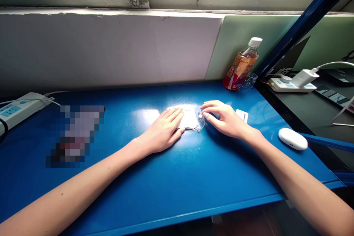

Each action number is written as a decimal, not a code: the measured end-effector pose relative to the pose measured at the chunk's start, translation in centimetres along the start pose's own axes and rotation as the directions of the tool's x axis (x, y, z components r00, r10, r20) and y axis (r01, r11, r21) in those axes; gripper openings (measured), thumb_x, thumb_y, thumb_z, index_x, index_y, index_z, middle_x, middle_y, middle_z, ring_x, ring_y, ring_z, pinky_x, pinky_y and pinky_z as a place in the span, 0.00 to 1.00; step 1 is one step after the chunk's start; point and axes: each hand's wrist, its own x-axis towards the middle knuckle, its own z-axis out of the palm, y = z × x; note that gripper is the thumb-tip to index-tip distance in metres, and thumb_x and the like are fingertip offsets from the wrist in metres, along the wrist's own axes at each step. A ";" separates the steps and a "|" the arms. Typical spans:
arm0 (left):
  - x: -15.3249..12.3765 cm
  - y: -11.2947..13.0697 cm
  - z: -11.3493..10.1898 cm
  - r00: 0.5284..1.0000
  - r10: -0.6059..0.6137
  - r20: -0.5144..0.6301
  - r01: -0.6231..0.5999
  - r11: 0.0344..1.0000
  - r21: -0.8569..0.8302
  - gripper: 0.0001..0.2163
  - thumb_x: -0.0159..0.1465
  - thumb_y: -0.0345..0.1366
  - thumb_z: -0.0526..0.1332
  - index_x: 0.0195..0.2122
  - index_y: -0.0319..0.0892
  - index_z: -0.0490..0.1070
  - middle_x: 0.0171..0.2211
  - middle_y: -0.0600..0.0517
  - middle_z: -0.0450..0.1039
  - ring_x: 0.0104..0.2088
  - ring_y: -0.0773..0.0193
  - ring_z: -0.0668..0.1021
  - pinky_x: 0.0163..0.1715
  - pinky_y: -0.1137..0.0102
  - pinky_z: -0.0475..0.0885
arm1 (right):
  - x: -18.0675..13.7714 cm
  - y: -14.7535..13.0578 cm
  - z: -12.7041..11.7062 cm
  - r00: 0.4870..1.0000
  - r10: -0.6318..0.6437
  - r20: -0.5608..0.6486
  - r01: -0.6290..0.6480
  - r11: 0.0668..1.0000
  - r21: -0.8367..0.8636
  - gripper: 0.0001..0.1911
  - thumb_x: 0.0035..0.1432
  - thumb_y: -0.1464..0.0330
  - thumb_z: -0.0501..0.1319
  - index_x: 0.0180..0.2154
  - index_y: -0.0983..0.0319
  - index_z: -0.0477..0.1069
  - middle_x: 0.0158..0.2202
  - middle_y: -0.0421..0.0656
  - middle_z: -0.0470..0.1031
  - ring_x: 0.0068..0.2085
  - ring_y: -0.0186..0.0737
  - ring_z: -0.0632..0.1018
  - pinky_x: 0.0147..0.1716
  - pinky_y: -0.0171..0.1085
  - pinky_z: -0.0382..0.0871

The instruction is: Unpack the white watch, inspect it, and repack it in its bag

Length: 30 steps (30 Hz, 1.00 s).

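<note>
Atop plastic pouch, left fingers flat

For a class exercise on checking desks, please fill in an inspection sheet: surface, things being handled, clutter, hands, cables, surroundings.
Surface: glossy blue table, bright glare near the hands.
Things handled: flat pouch with a clear end, partly covered.
Clutter: drink bottle, white case, white card, pixelated object.
Hands: left hand lies on the pouch; right hand is at its clear end, contact unclear.
Cables: white ones at the left power strip and right power strip.
Surroundings: panelled wall behind; blue post at right.
</note>
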 end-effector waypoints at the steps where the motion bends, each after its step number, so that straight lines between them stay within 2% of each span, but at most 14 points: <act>1: 0.0 0.0 0.0 1.000 0.001 0.000 -0.001 1.000 0.003 0.25 0.74 0.44 0.49 0.65 0.30 0.61 0.65 0.33 0.63 0.66 0.44 0.66 0.64 0.49 0.62 | 0.0 -0.3 0.0 1.000 -0.001 0.017 0.001 0.999 0.037 0.11 0.64 0.67 0.60 0.42 0.61 0.80 0.47 0.49 0.82 0.52 0.51 0.79 0.52 0.50 0.75; 5: -0.1 -0.1 0.2 1.000 0.005 -0.002 -0.005 1.000 0.013 0.26 0.74 0.44 0.49 0.66 0.30 0.60 0.65 0.33 0.63 0.66 0.44 0.65 0.65 0.49 0.62 | -0.1 -1.1 0.1 0.996 -0.019 0.091 0.010 0.995 0.099 0.13 0.65 0.66 0.60 0.49 0.59 0.77 0.49 0.48 0.82 0.50 0.49 0.81 0.51 0.48 0.76; 9: -0.2 -0.1 0.2 1.000 0.005 0.004 -0.005 1.000 0.025 0.26 0.74 0.44 0.48 0.66 0.30 0.59 0.66 0.34 0.62 0.66 0.44 0.65 0.65 0.50 0.61 | -0.2 -1.3 0.4 0.994 -0.057 0.088 0.049 0.995 0.084 0.15 0.63 0.67 0.62 0.51 0.60 0.76 0.51 0.50 0.81 0.52 0.50 0.80 0.53 0.49 0.75; 14: -0.1 0.0 0.2 1.000 0.006 0.003 -0.006 1.000 0.023 0.25 0.74 0.44 0.49 0.66 0.30 0.59 0.65 0.33 0.63 0.66 0.44 0.65 0.65 0.49 0.61 | -0.4 -1.2 0.8 0.988 -0.142 0.055 0.141 0.990 0.027 0.16 0.61 0.65 0.65 0.50 0.62 0.76 0.49 0.53 0.81 0.55 0.53 0.78 0.52 0.50 0.76; 18: 0.0 0.0 0.0 1.000 0.008 0.000 -0.008 1.000 0.010 0.25 0.74 0.43 0.49 0.66 0.30 0.59 0.65 0.33 0.63 0.66 0.44 0.65 0.65 0.49 0.61 | -0.4 -1.1 1.1 0.976 -0.212 0.045 0.211 0.977 0.036 0.13 0.62 0.67 0.65 0.49 0.62 0.77 0.48 0.51 0.82 0.54 0.53 0.78 0.52 0.51 0.76; 22: 0.0 0.1 -0.1 1.000 0.007 0.004 -0.007 1.000 0.010 0.25 0.74 0.43 0.49 0.65 0.30 0.60 0.65 0.33 0.63 0.66 0.44 0.66 0.65 0.49 0.62 | -0.3 -1.4 1.4 0.972 -0.234 0.027 0.234 0.972 0.026 0.09 0.65 0.66 0.62 0.45 0.59 0.78 0.45 0.49 0.83 0.53 0.53 0.79 0.51 0.53 0.77; 30: 0.1 0.0 0.0 1.000 0.003 -0.014 -0.004 0.999 -0.041 0.25 0.73 0.43 0.50 0.66 0.34 0.60 0.65 0.34 0.63 0.66 0.44 0.66 0.64 0.48 0.63 | -0.3 -1.9 1.6 0.966 -0.254 0.042 0.255 0.966 -0.041 0.10 0.67 0.67 0.59 0.44 0.59 0.78 0.46 0.50 0.82 0.53 0.53 0.79 0.52 0.54 0.77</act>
